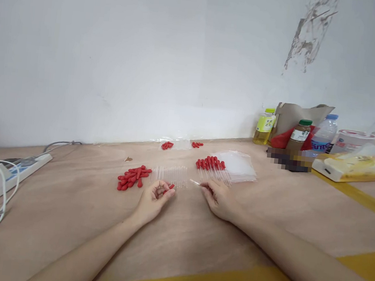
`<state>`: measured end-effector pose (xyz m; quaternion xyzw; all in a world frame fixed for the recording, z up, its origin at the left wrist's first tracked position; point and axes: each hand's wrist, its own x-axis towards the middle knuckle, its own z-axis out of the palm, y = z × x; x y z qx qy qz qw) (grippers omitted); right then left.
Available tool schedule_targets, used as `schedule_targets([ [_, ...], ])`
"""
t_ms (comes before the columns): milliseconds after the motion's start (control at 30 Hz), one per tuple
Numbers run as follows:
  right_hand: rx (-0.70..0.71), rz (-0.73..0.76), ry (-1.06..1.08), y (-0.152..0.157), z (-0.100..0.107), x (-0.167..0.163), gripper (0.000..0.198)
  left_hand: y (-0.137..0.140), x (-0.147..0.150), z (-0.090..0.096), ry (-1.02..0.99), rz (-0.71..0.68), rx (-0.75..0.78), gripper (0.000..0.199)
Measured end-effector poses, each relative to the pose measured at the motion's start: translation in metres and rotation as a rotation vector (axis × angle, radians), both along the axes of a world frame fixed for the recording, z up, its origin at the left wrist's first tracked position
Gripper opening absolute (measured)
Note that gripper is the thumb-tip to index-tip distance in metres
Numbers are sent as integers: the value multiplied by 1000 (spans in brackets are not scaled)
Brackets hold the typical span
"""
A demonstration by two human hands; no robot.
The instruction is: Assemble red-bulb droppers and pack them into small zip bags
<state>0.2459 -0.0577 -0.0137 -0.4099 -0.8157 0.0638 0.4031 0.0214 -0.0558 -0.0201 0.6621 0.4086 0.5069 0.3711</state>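
My left hand (153, 199) is closed on a red rubber dropper bulb (171, 186), part of which shows between thumb and fingers. Opposite it, my right hand (219, 199) pinches a thin clear dropper tube (195, 183), its free end pointing left toward the bulb; the two are apart. A pile of loose red bulbs (132, 177) lies left of my left hand. Behind my hands is a row of bare clear tubes (170, 173). Past my right hand, several droppers with red bulbs fitted (210, 162) lie side by side.
Clear plastic bags (238, 166) lie beyond the droppers. More red bulbs (167, 145) rest near the wall. At right stand a yellow-capped bottle (264, 127), a brown drink bottle (298, 136), a water bottle (325, 133) and a tissue pack (352, 167). A power strip (34, 165) with white cables is at left.
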Motion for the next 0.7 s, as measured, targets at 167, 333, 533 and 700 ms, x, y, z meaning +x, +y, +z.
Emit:
schedule_targets([
  [167,41,39,-69,-4,-1,-3,17,-3,3,-1,6,10,32,23],
  [333,76,70,-105,-8,1,-5,18,-7,6,1,127,3,88,22],
  [533,121,75,-103,-8,1,-5,16,-10,10,1,79,-76,-29,20],
  [700,109,88,-120,-7,-2,-4,18,-13,10,1,127,-84,-55,23],
])
